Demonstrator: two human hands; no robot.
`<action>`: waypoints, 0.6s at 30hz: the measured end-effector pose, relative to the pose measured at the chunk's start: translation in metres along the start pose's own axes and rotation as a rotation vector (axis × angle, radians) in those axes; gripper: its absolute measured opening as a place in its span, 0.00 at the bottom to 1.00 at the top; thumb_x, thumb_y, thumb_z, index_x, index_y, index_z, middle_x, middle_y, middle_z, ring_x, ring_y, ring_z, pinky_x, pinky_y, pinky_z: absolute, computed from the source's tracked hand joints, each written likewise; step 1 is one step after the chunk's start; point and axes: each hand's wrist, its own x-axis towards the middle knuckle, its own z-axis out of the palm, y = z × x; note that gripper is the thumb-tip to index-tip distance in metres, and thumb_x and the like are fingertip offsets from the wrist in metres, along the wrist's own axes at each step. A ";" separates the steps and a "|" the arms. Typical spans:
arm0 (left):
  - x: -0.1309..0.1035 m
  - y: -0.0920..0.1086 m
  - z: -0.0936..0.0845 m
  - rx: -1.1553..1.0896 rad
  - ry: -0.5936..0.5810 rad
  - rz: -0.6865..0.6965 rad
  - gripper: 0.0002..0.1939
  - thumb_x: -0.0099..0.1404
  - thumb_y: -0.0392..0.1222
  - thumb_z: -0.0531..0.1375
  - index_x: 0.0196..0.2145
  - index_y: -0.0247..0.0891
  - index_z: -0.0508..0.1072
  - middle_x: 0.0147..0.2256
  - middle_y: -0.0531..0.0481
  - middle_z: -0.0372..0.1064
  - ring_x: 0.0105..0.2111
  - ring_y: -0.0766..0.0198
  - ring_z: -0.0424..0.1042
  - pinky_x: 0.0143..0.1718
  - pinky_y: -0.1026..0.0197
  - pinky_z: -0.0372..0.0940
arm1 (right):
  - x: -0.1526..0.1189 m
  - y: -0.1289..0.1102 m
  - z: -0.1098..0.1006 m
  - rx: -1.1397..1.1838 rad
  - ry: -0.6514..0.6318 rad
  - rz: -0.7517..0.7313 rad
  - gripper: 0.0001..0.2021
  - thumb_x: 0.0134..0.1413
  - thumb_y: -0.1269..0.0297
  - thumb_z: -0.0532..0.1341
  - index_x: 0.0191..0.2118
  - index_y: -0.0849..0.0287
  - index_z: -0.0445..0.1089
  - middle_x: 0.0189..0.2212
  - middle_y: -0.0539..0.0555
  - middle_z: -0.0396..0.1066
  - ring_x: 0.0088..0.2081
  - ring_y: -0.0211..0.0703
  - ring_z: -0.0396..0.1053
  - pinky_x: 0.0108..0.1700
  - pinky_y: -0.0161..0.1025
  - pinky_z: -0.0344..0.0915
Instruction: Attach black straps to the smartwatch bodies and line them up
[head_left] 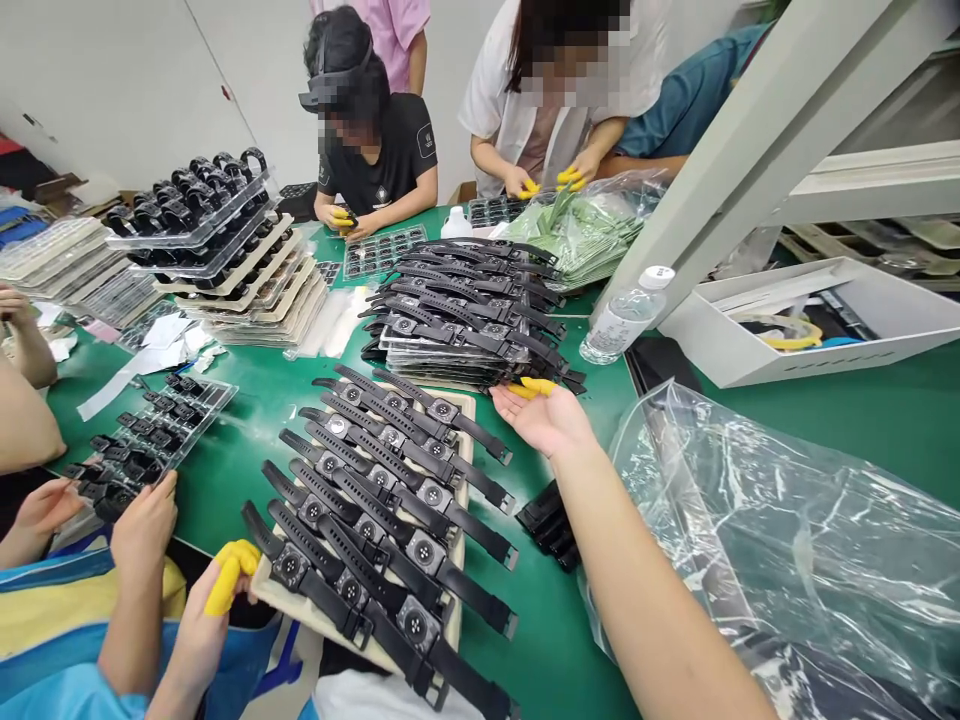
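A cream tray (471,410) of black smartwatches (369,530) with straps, sensor backs facing up, lies tilted at the table's near edge. My left hand (217,595), yellow finger covers on its fingers, is closed on the tray's left corner. Beyond the tray stands a stack of trays (450,355) loaded with more black watches (465,300). My right hand (536,415), palm up with yellow covers on some fingers, reaches to the near right corner of that stack. Its fingers are stretched out, with the tips at the hanging straps; whether they touch is unclear.
Right of my arm lie a clear plastic bag (810,530), a water bottle (626,315) and a white box (817,320) under a slanted post (750,160). At left a co-worker's hands (146,530) hold a watch tray (161,435). Tall tray stacks (247,290) stand behind; two people work opposite.
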 end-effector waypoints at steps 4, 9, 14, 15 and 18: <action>0.006 -0.017 0.023 -0.181 0.139 -0.073 0.33 0.46 0.75 0.71 0.31 0.41 0.78 0.33 0.46 0.77 0.38 0.49 0.78 0.38 0.50 0.76 | 0.000 -0.001 0.000 0.045 0.010 0.041 0.14 0.49 0.69 0.59 0.44 0.58 0.70 0.45 0.67 0.77 0.47 0.51 0.78 0.42 0.41 0.80; 0.038 0.012 0.016 -0.001 0.116 -0.083 0.16 0.70 0.57 0.65 0.48 0.46 0.78 0.49 0.44 0.77 0.49 0.48 0.76 0.47 0.44 0.77 | 0.003 -0.002 -0.004 0.091 0.004 0.072 0.14 0.49 0.69 0.60 0.45 0.56 0.71 0.44 0.65 0.78 0.47 0.54 0.79 0.41 0.45 0.81; 0.119 0.079 -0.053 0.077 0.197 -0.007 0.21 0.75 0.56 0.61 0.56 0.39 0.74 0.52 0.43 0.74 0.48 0.56 0.76 0.49 0.49 0.75 | 0.005 -0.003 -0.006 0.121 0.002 0.085 0.14 0.51 0.70 0.60 0.45 0.58 0.72 0.43 0.66 0.79 0.47 0.54 0.79 0.40 0.44 0.81; 0.134 0.089 -0.067 0.088 0.221 0.008 0.25 0.73 0.63 0.59 0.54 0.41 0.75 0.43 0.47 0.77 0.45 0.54 0.78 0.44 0.51 0.76 | 0.004 -0.003 -0.006 0.123 0.003 0.087 0.13 0.52 0.70 0.59 0.45 0.58 0.72 0.43 0.67 0.79 0.47 0.54 0.79 0.40 0.44 0.81; 0.162 0.110 -0.098 0.143 0.251 0.072 0.34 0.55 0.82 0.60 0.47 0.58 0.79 0.20 0.58 0.70 0.37 0.53 0.79 0.30 0.57 0.73 | 0.003 -0.005 -0.006 0.120 0.005 0.088 0.13 0.52 0.72 0.59 0.44 0.57 0.73 0.43 0.66 0.80 0.48 0.54 0.80 0.40 0.46 0.82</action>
